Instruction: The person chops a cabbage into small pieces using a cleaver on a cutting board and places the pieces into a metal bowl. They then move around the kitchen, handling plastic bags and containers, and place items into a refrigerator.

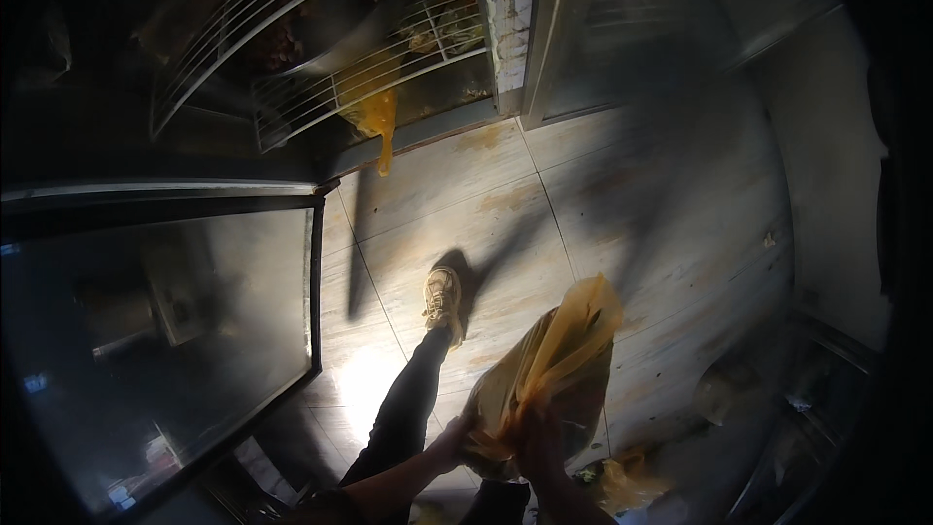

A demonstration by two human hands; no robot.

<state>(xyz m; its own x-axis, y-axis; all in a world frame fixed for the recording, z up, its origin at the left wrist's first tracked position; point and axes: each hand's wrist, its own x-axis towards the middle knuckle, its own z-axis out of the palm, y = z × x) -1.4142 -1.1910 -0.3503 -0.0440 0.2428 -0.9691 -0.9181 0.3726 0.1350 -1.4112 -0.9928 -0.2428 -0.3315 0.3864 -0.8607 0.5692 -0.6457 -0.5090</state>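
Observation:
Both of my hands hold a yellow translucent plastic bag (554, 364) low in front of me. Its contents look dark and bulky, and I cannot tell what they are. My left hand (450, 443) is against the bag's left side. Gathered plastic at the near end is gripped in my right hand (541, 445). Beyond them, a second yellow plastic bag (376, 111) hangs over the edge of a white wire shelf (321, 113) inside an open glass-door cabinet.
A framed glass door (318, 292) stands open at left. My shoe (442, 295) is on the tiled floor (496, 219). Another yellow bag (630, 481) lies at lower right. A second glass panel (605, 36) is at upper right.

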